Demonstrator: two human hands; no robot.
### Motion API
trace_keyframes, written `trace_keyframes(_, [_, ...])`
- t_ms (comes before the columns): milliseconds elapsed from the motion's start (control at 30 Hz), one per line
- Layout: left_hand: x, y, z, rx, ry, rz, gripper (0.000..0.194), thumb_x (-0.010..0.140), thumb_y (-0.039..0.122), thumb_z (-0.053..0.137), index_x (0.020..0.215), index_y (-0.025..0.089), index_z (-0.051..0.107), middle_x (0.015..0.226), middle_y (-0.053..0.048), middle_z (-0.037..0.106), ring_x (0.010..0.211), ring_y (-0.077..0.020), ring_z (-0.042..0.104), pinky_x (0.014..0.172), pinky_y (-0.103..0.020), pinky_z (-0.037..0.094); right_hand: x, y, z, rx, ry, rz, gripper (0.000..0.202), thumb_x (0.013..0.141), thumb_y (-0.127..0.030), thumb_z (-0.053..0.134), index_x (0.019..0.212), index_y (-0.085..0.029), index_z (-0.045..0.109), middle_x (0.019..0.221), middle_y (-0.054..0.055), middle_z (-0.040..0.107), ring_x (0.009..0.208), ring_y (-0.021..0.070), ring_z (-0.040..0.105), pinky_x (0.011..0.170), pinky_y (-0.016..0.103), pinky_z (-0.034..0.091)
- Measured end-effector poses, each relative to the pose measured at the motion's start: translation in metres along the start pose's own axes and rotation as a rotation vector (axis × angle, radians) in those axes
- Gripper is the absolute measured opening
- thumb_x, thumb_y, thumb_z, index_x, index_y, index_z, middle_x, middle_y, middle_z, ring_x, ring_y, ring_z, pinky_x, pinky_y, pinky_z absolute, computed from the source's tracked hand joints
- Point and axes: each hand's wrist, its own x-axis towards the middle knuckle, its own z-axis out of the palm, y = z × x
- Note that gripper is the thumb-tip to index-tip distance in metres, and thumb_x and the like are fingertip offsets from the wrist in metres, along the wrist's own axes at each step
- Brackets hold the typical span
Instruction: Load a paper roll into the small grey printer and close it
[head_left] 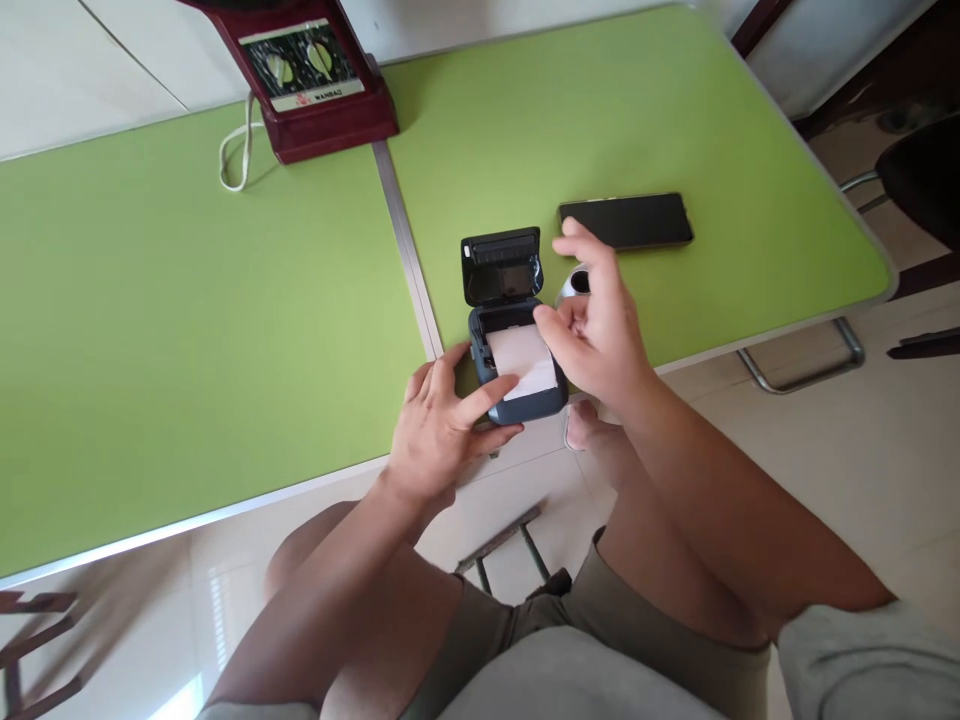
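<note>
A small dark label printer (pixel 531 410) sits at the table's front edge with its lid (pixel 501 268) flipped up and back. White paper (pixel 523 358) lies in its compartment. My left hand (pixel 442 430) is closed around the printer's left and front sides, and its thumb presses on the paper. At the printer's right side is my right hand (pixel 600 325), its index finger raised and its thumb apart from it, near the compartment's edge. I see nothing held between these fingers. Behind that hand stands a white paper roll (pixel 574 284) with a dark core, partly hidden.
A black phone (pixel 630 220) lies on the green table (pixel 225 330) beyond my right hand. Toward the back left stands a dark red appliance (pixel 322 110) with two dials and a white cord (pixel 238 160). A metal strip (pixel 405 240) crosses the tabletop. My legs are below the front edge.
</note>
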Motion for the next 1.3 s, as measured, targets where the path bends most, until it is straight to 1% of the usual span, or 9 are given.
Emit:
trace_keyframes(100, [-0.001, -0.002, 0.004, 0.004, 0.037, 0.013, 0.052, 0.094, 0.064, 0.063, 0.139, 0.036, 0.061, 0.145, -0.02, 0.05, 0.127, -0.0358, 0.061, 0.102, -0.054, 0.053, 0.011, 0.012, 0.008, 0.044, -0.003, -0.058, 0.057, 0.097, -0.041, 0.058, 0.15, -0.035, 0.036, 0.162, 0.013, 0.046, 0.077, 0.0144, 0.065, 0.059, 0.031, 0.054])
trace_keyframes(200, [-0.001, -0.003, 0.006, 0.003, 0.045, 0.01, 0.053, 0.094, 0.066, 0.061, 0.139, 0.036, 0.062, 0.145, -0.02, 0.051, 0.123, -0.0357, 0.062, 0.101, -0.054, 0.053, 0.012, 0.019, 0.011, 0.11, 0.024, -0.099, 0.061, 0.098, -0.05, 0.06, 0.151, -0.039, 0.032, 0.15, 0.012, 0.054, 0.099, 0.02, 0.068, 0.056, 0.028, 0.052])
trace_keyframes(300, [0.0, -0.002, 0.006, -0.005, 0.04, 0.006, 0.053, 0.094, 0.067, 0.061, 0.137, 0.036, 0.063, 0.145, -0.021, 0.052, 0.123, -0.0364, 0.062, 0.101, -0.054, 0.052, 0.002, 0.016, 0.008, 0.218, 0.134, -0.119, 0.049, 0.099, -0.059, 0.059, 0.14, -0.037, 0.043, 0.117, 0.007, 0.061, 0.088, 0.0163, 0.064, 0.051, 0.025, 0.047])
trace_keyframes(400, [0.0, -0.003, 0.006, -0.019, 0.039, 0.006, 0.053, 0.095, 0.067, 0.061, 0.136, 0.035, 0.064, 0.146, -0.021, 0.052, 0.126, -0.0362, 0.062, 0.103, -0.054, 0.051, -0.012, 0.012, 0.002, 0.307, 0.174, -0.059, 0.033, 0.098, -0.062, 0.061, 0.103, -0.029, 0.056, 0.078, -0.002, 0.048, 0.062, 0.011, 0.047, 0.047, 0.025, 0.038])
trace_keyframes(500, [0.001, -0.003, 0.007, -0.028, 0.046, 0.01, 0.054, 0.095, 0.067, 0.062, 0.138, 0.034, 0.062, 0.146, -0.021, 0.053, 0.127, -0.0352, 0.062, 0.104, -0.052, 0.05, -0.02, 0.013, -0.003, 0.285, 0.078, 0.112, 0.048, 0.098, -0.058, 0.062, 0.072, -0.024, 0.042, 0.059, -0.006, 0.031, 0.05, 0.0086, 0.031, 0.048, 0.026, 0.031])
trace_keyframes(700, [0.003, -0.001, 0.008, -0.017, 0.012, -0.063, 0.088, 0.085, 0.069, 0.073, 0.157, 0.027, 0.046, 0.145, -0.021, 0.056, 0.132, -0.0366, 0.06, 0.11, -0.05, 0.047, -0.011, 0.019, -0.007, 0.208, -0.152, 0.331, 0.055, 0.097, -0.045, 0.067, 0.06, -0.023, 0.033, 0.052, -0.005, 0.032, 0.052, 0.0084, 0.032, 0.05, 0.027, 0.029])
trace_keyframes(933, [0.005, 0.003, 0.005, -0.015, -0.072, -0.142, 0.09, 0.081, 0.068, 0.076, 0.156, 0.029, 0.046, 0.149, -0.018, 0.055, 0.137, -0.0382, 0.057, 0.114, -0.049, 0.043, 0.001, 0.014, -0.014, 0.173, -0.345, 0.387, 0.054, 0.095, -0.045, 0.071, 0.06, -0.023, 0.036, 0.052, -0.004, 0.04, 0.053, 0.0097, 0.04, 0.05, 0.027, 0.033])
trace_keyframes(1067, [0.007, 0.003, 0.007, -0.003, -0.074, -0.161, 0.091, 0.078, 0.068, 0.078, 0.153, 0.026, 0.048, 0.147, -0.019, 0.056, 0.138, -0.0393, 0.056, 0.113, -0.049, 0.043, 0.001, 0.011, -0.016, 0.187, -0.369, 0.426, 0.053, 0.093, -0.047, 0.073, 0.062, -0.024, 0.036, 0.054, -0.005, 0.039, 0.053, 0.0107, 0.043, 0.049, 0.027, 0.036])
trace_keyframes(1300, [0.008, 0.001, 0.011, 0.074, -0.014, -0.149, 0.09, 0.071, 0.062, 0.081, 0.148, 0.025, 0.053, 0.141, -0.019, 0.061, 0.129, -0.0385, 0.063, 0.104, -0.049, 0.05, 0.003, 0.003, -0.012, 0.157, -0.34, 0.426, 0.052, 0.096, -0.035, 0.07, 0.063, -0.024, 0.031, 0.058, -0.006, 0.033, 0.056, 0.0095, 0.039, 0.056, 0.028, 0.032])
